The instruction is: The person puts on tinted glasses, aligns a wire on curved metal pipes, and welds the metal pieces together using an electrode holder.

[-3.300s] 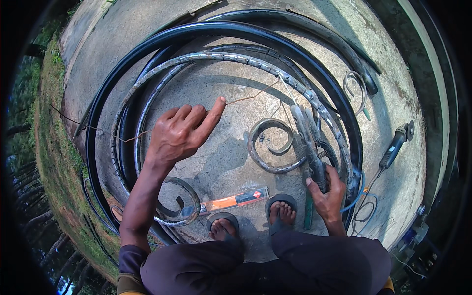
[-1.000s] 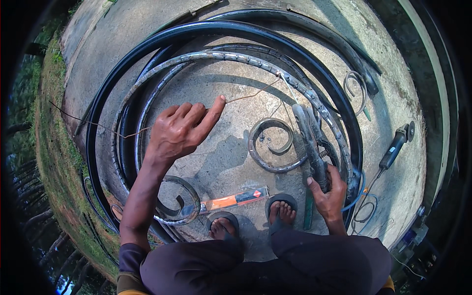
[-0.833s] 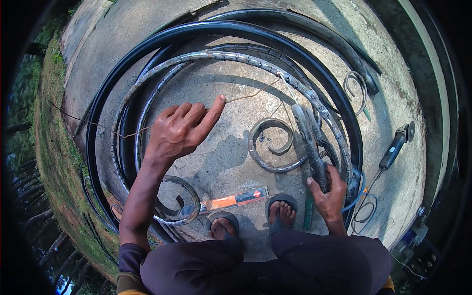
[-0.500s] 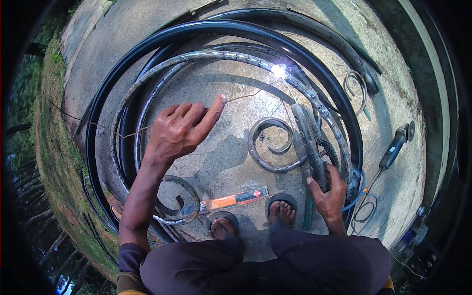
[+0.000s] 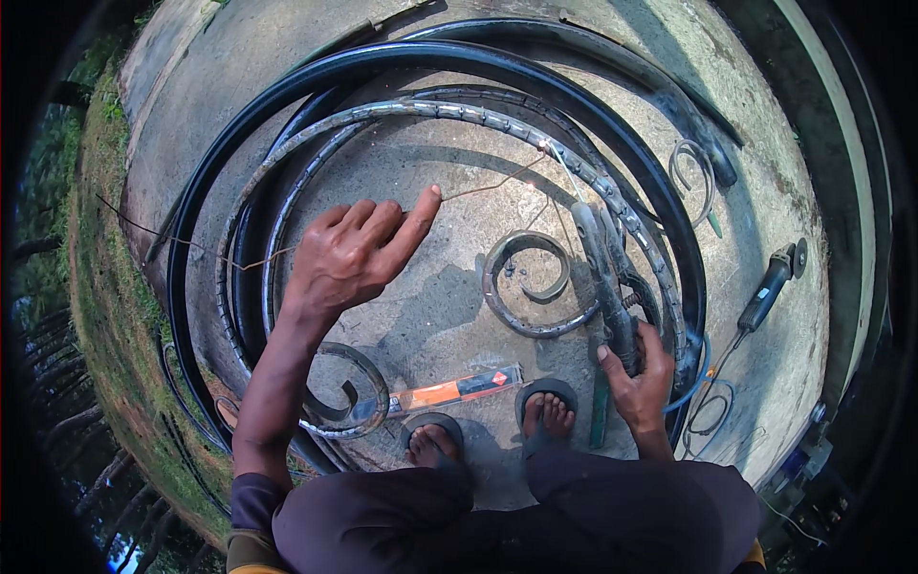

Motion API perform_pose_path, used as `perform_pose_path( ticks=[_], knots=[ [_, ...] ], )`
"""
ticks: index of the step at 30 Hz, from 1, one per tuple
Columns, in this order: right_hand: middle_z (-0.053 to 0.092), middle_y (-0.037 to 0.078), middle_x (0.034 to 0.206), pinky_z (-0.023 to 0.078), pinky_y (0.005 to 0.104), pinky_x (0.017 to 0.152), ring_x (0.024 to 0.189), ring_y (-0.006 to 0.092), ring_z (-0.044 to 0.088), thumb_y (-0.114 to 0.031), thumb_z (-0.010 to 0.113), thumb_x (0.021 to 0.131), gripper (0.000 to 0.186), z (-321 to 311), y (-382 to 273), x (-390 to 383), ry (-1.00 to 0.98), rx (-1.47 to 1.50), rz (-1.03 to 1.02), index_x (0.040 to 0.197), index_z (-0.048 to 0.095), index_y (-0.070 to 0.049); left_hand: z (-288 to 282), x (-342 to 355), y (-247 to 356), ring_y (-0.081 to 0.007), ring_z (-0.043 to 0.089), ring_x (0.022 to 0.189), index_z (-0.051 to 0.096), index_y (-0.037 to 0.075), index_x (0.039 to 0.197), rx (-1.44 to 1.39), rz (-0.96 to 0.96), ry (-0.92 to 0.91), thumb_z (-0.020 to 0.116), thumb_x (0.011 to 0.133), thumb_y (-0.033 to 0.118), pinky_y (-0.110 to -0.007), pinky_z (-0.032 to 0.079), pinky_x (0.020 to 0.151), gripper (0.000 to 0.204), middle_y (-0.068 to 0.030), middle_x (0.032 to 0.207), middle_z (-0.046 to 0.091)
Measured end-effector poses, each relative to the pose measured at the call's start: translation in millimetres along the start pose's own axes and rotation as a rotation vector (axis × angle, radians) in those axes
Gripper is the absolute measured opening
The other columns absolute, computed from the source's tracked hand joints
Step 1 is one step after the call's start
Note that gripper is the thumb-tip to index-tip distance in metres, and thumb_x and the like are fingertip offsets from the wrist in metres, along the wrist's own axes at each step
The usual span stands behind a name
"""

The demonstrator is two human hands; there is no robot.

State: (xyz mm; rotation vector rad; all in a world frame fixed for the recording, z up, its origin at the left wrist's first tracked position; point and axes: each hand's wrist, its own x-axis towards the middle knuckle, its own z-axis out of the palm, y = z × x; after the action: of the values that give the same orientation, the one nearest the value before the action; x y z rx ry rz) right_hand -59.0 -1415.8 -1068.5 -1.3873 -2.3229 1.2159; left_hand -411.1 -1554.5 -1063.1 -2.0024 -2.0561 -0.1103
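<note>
My left hand [image 5: 349,253] is closed around a thin, bent metal rod [image 5: 492,187], its index finger pointing along it. The rod's far tip reaches a curved, ridged metal bar [image 5: 449,109]. My right hand [image 5: 639,383] grips a dark welding electrode holder [image 5: 607,287] from its lower end. A pale welding electrode [image 5: 566,172] slants up from the holder, its tip near a small glowing spot on the bar. Beside the holder lies a spiral metal scroll [image 5: 547,331].
A large black ring [image 5: 382,55] surrounds the curved bars on the concrete. An angle grinder [image 5: 762,295] lies at right with its cable. An orange and dark packet [image 5: 449,389] is near my sandalled feet. Another scroll [image 5: 382,383] sits lower left; grass [image 5: 105,316] borders the slab.
The bright welding arc has gone out, leaving a small glow and sparks. The electrode holder has shifted slightly right; my left hand is almost unmoved.
</note>
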Motion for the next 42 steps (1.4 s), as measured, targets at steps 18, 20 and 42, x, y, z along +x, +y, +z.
perform_pose_path(
  ticks=[18, 20, 42],
  knots=[
    [0.07, 0.012, 0.088, 0.052, 0.0288, 0.071, 0.077, 0.0141, 0.065, -0.009, 0.077, 0.081, 0.04, 3.2, -1.5, 0.2, 0.012, 0.013, -0.021, 0.114, 0.059, 0.005, -9.0, -6.5, -2.3, -0.0091, 0.055, 0.061, 0.06, 0.02, 0.138, -0.082, -0.029, 0.067, 0.068, 0.077, 0.007, -0.027, 0.049, 0.055, 0.063, 0.0023, 0.072, 0.053],
    [0.07, 0.012, 0.088, 0.052, 0.0285, 0.071, 0.077, 0.0138, 0.065, -0.009, 0.077, 0.081, 0.04, 2.2, -6.5, 1.2, 0.005, 0.028, 0.003, 0.114, 0.059, 0.005, -14.4, -7.3, -2.0, -0.0094, 0.056, 0.061, 0.062, 0.02, 0.137, -0.055, -0.076, 0.042, 0.068, 0.078, 0.006, -0.027, 0.051, 0.057, 0.061, 0.0023, 0.072, 0.054],
    [0.067, 0.011, 0.08, 0.049, 0.0278, 0.065, 0.07, 0.0117, 0.06, -0.008, 0.076, 0.081, 0.037, 8.9, -17.3, 12.8, 0.0, 0.006, -0.06, 0.111, 0.059, 0.006, -1.0, -3.2, -6.6, -0.0096, 0.057, 0.062, 0.059, 0.019, 0.14, -0.051, -0.044, 0.044, 0.069, 0.081, 0.007, -0.028, 0.05, 0.057, 0.061, 0.0014, 0.072, 0.054]
  ],
)
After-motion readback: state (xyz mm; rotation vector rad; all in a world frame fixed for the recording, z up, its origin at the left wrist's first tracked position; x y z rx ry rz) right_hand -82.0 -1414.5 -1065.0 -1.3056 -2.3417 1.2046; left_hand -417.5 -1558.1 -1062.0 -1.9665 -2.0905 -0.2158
